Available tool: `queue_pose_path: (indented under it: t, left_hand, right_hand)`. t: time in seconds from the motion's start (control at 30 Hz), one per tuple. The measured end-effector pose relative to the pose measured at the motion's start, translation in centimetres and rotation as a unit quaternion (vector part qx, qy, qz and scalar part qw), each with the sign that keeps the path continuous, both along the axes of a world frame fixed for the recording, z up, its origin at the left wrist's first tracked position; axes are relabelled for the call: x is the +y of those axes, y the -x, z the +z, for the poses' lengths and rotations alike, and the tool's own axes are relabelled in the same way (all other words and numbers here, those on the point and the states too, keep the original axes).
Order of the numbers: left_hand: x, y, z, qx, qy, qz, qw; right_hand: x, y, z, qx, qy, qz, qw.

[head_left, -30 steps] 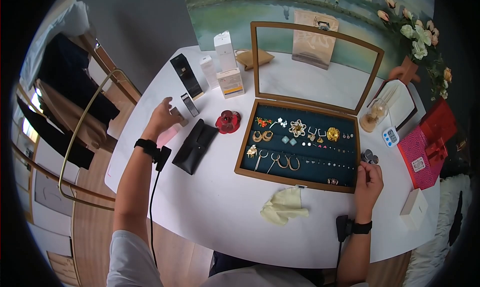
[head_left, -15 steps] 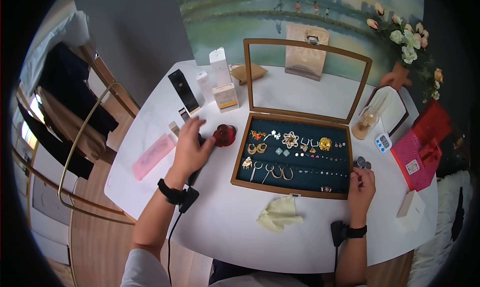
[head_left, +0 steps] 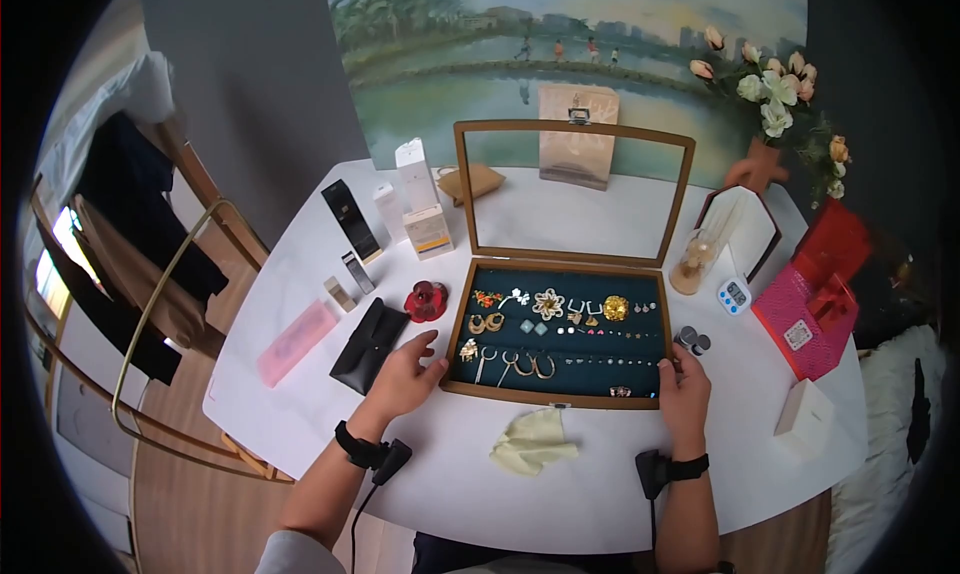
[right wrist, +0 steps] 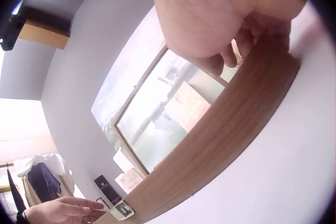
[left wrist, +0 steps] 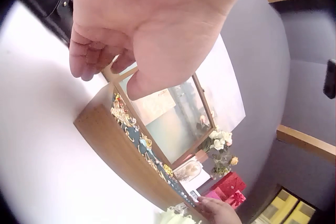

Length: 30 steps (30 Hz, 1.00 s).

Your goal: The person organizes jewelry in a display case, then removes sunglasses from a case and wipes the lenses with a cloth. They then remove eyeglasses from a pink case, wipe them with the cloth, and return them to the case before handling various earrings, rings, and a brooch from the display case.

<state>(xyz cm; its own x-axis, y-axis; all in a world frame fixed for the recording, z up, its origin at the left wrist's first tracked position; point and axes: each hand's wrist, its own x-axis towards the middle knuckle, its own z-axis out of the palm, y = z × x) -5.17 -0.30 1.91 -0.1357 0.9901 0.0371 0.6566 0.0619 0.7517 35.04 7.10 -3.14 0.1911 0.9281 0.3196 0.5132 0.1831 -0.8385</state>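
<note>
An open wooden jewelry box [head_left: 610, 403] with a dark green lining stands on the table, its glass lid [head_left: 575, 189] raised. Earrings and brooches, among them a gold flower brooch [head_left: 616, 308], lie in rows inside. My right hand [head_left: 685, 399] grips the box's right side near the front corner, thumb at the inner edge. Beside the front left corner is my left hand [head_left: 400, 379], fingers relaxed and empty; the left wrist view shows bare space beneath its fingertips. A black case [head_left: 368, 346] lies just left of it, and a pale yellow cloth [head_left: 533, 442] in front of the box.
Left, a pink case [head_left: 297, 344], small boxes [head_left: 340, 294] and a red flower-shaped item [head_left: 426, 301] rest on the table. Taller cartons [head_left: 415, 174] stand behind. On the right are a blue-white timer [head_left: 734, 296], a pink-red bag [head_left: 812, 314] and a white box [head_left: 803, 420].
My left hand has moved from the small boxes on the left, across the black case, to the jewelry box's left corner. The right hand stays at the box's right side.
</note>
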Motion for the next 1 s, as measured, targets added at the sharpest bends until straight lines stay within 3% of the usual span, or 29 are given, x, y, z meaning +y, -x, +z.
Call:
queue_pose_path:
  t: [0.07, 0.17, 0.3, 0.83, 1.0]
  left_hand:
    - [0.3, -0.8, -0.5, -0.031, 0.006, -0.007, 0.999]
    - [1.1, -2.0, -0.9, -0.191, 0.037, -0.028, 0.981]
    - [1.6, -2.5, -2.0, -0.145, -0.009, -0.009, 0.989]
    - [2.0, -2.2, -0.8, -0.217, 0.037, -0.06, 0.974]
    - [2.3, -2.3, 0.0, -0.17, 0.044, -0.068, 0.982]
  right_hand:
    - [-0.3, 0.4, 0.9, 0.001, 0.017, -0.007, 1.0]
    - [-0.3, 0.6, 0.8, -0.003, 0.026, -0.014, 1.0]
    - [-0.6, 0.7, 1.4, -0.034, 0.03, -0.014, 0.999]
    - [-0.9, 1.0, 2.3, -0.049, 0.035, -0.057, 0.997]
    - [-0.7, 0.7, 2.4, -0.06, 0.036, -0.065, 0.995]
